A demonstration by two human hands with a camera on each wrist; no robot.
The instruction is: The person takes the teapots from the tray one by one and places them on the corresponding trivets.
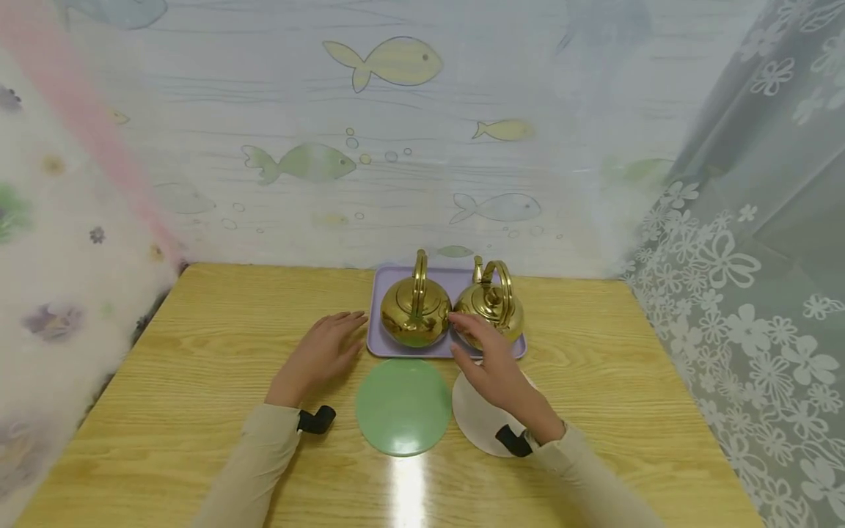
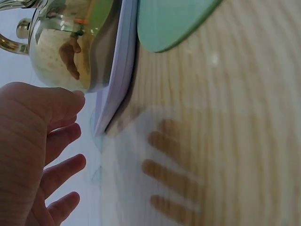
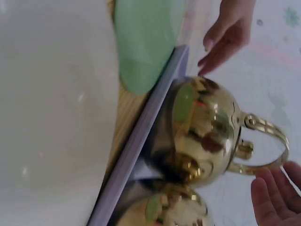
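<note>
While a round-bellied left kettle (image 1: 414, 323) and its twin, the right kettle (image 1: 496, 302), gleam in polished gold metal on a lilac tray (image 1: 454, 276), a person in cream sleeves (image 1: 254, 449) extends both bare hands to it. Arched handles rise over both kettles, which sit side by side within the tray's raised rim; the right one's knobbed lid and slender spout show clearly. Just in front of the tray, a flat, glossy green disc (image 1: 403, 407) and a pale disc (image 1: 470, 411) lie on the wood-grained table (image 1: 198, 367). Beside the tray's left edge, the left hand (image 1: 322, 358) is open, fingers extended, holding nothing. Angled over the tray's front edge, the right hand (image 1: 491, 367) is open too, thumb apart; whether it touches a kettle, I cannot tell.
</note>
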